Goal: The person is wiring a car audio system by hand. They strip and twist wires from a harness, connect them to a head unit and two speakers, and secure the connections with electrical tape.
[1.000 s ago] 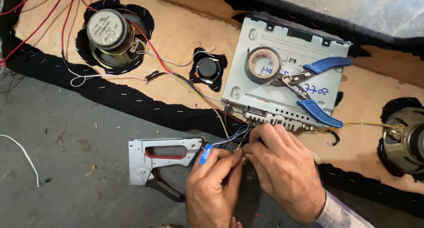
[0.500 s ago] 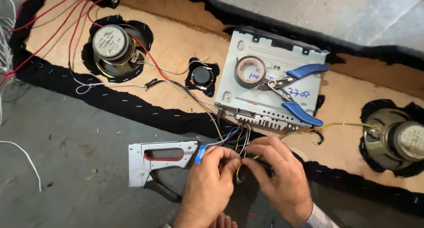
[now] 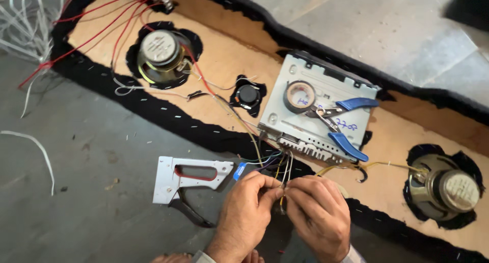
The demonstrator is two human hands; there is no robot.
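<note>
A person's left hand (image 3: 248, 212) and right hand (image 3: 318, 214) meet over a bundle of thin wires (image 3: 279, 166) that trails from the front edge of a grey metal stereo unit (image 3: 310, 112) lying on a fabric-edged wooden panel (image 3: 224, 64). Both hands are closed in a fingertip pinch on the wire ends, which sit between them just off the panel's black border; whether the ends are being twisted or simply held is hard to tell, as the fingers cover them. The wires look light, limp and springy, their thin strands probably easy to nick or snap, so a grip on the insulation close to the ends seems best, with no pull against the unit. A roll of tape (image 3: 299, 96) and blue-handled pliers (image 3: 342, 121) rest on top of the unit. A grey staple gun (image 3: 191, 180) lies on the floor just beside the left hand. Round speakers (image 3: 159, 51) sit in cut-outs at either end of the panel.
</note>
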